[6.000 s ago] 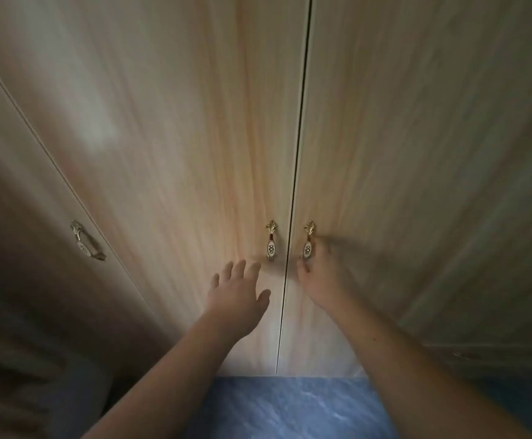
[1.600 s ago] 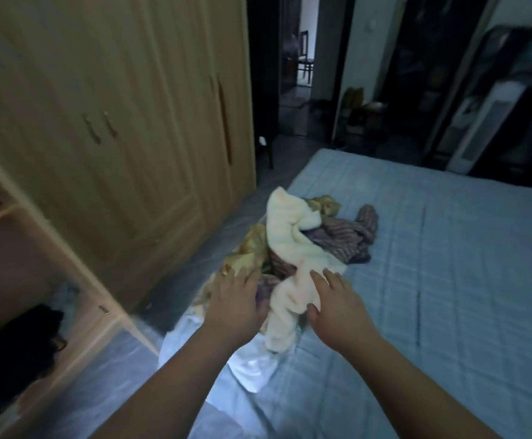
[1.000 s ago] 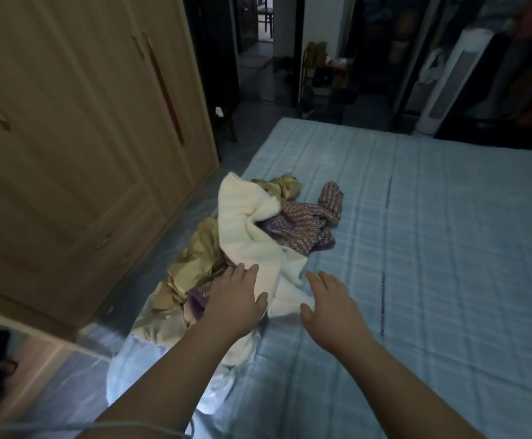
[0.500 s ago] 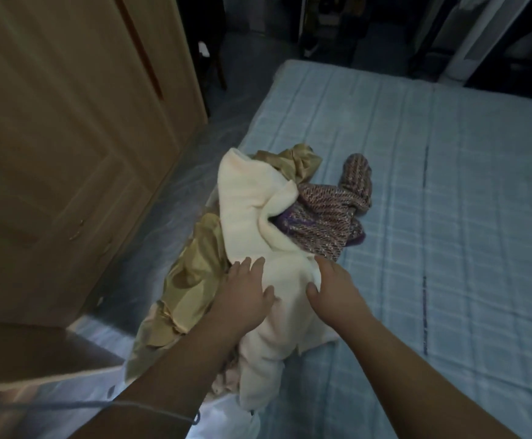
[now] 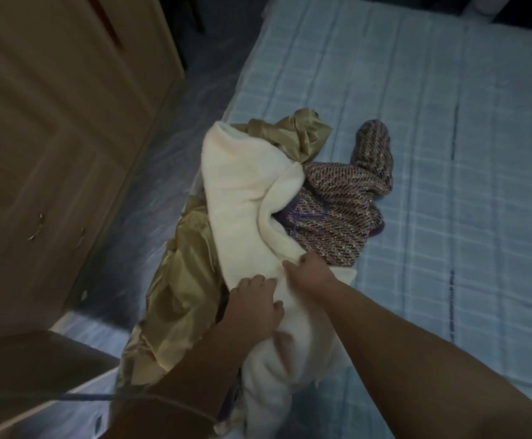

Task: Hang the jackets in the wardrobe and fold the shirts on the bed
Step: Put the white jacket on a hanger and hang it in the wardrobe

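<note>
A heap of clothes lies at the left edge of the bed [image 5: 448, 153], which has a light blue checked sheet. On top is a cream fleece garment [image 5: 242, 198]. Under it, to the left, is a shiny gold jacket [image 5: 185, 280]; to the right is a purple-and-pink woven jacket [image 5: 337, 223]. My left hand [image 5: 252, 305] grips the cream garment at its near part, fingers curled into the cloth. Just right of it, my right hand [image 5: 310, 274] pinches a fold of the same garment.
The wooden wardrobe [image 5: 52, 137] fills the left side, its far doors closed. An open door panel [image 5: 21, 375] juts in at the lower left. A strip of grey floor [image 5: 169, 172] runs between wardrobe and bed.
I turned from the wardrobe doors to the bed. Both hands reached the heap, lay flat on the cream garment, and now have curled into its cloth.
</note>
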### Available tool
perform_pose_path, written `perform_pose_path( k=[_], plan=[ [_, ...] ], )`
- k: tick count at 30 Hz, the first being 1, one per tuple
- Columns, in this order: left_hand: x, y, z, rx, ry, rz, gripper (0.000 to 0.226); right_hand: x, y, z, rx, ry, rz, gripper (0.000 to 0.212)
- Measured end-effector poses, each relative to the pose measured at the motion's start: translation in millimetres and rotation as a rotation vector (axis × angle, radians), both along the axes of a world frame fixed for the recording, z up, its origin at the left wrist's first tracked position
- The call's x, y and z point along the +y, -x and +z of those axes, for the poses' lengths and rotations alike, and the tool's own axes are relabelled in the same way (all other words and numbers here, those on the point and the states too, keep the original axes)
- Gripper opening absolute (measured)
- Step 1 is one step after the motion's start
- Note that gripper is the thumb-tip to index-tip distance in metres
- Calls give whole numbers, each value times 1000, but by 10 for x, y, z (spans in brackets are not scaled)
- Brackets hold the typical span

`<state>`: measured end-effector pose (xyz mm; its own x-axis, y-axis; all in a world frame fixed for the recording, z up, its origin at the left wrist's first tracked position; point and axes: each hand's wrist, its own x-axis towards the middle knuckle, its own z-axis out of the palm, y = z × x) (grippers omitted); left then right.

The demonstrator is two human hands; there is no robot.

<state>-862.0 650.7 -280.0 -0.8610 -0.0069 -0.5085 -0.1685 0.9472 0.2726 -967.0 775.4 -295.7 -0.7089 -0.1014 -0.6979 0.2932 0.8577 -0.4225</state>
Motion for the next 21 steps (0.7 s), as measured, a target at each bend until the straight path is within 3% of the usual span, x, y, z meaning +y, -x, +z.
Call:
perform_pose_path(
  k=[4, 11, 14, 18, 21],
  plan=[
    [-133, -35, -79, -19, -55, 15, 46, -99, -1, -139, -34, -98, -119, 94],
    [-270, -13, -215, -6, -135, -21, 38, -122, -110, -206, -80, -128, -104, 97],
    [-225, -100, -190, 75, -156, 52, 36, -108, -186, -211, -116, -140, -71, 85],
    [-213, -202, -165, 147, -189, 88, 38, -22, -243, -239, -229, -109, -153, 38],
    [-239, -235, -200, 125, -234, 44, 39, -56, -279, -266, -158, -140, -98, 55]
  ],
)
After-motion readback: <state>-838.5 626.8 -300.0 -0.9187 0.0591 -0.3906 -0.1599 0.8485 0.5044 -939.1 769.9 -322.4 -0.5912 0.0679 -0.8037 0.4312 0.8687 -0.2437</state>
